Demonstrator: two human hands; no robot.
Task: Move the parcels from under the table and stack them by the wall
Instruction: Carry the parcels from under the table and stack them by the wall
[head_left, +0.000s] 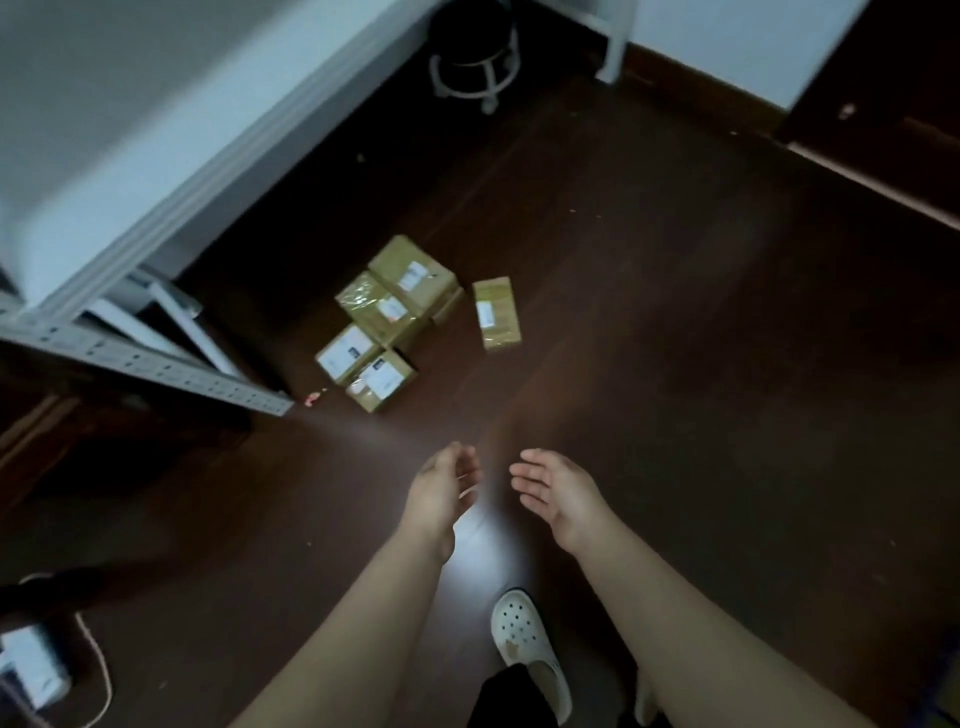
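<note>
Several small brown cardboard parcels with white labels lie on the dark floor beside the white table. A cluster of parcels sits close together near the table's edge, and one single parcel lies apart to their right. My left hand and my right hand hover side by side above the floor, well short of the parcels. Both hands are empty, with fingers relaxed and palms turned toward each other.
A metal shelf rail juts out at the left. A round stool base stands under the table at the back. A white wall with dark skirting runs at the upper right. A power strip and cord lie bottom left. My white shoe is below.
</note>
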